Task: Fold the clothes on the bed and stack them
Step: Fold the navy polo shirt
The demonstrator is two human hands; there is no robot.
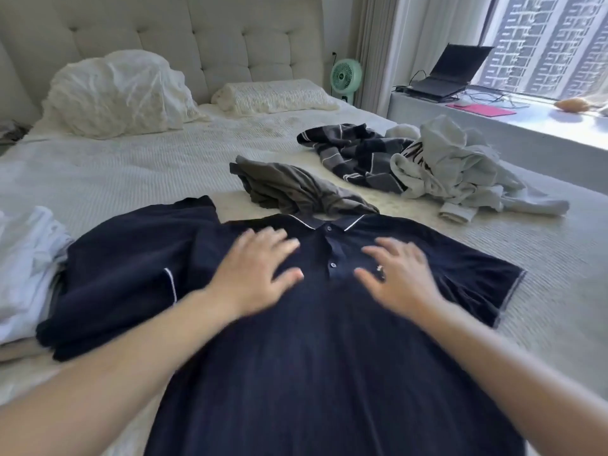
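A navy polo shirt [329, 340] with white collar trim lies face up and spread out on the bed [115, 179], collar pointing away from me. My left hand [260, 268] rests flat on its chest left of the button placket, fingers spread. My right hand [398, 274] lies flat on the other side of the placket, fingers spread too. Behind the collar sits a crumpled grey garment [296, 189]. Farther right lie a dark striped garment [358, 156] and a heap of pale grey-white clothes [460, 172].
White folded clothes [26, 264] lie at the left edge, partly under the polo's sleeve. Two pillows [121, 93] lean by the tufted headboard. A green fan [345, 77] stands beyond the bed. A laptop [450, 74] and a pink folder [483, 110] sit on the window ledge.
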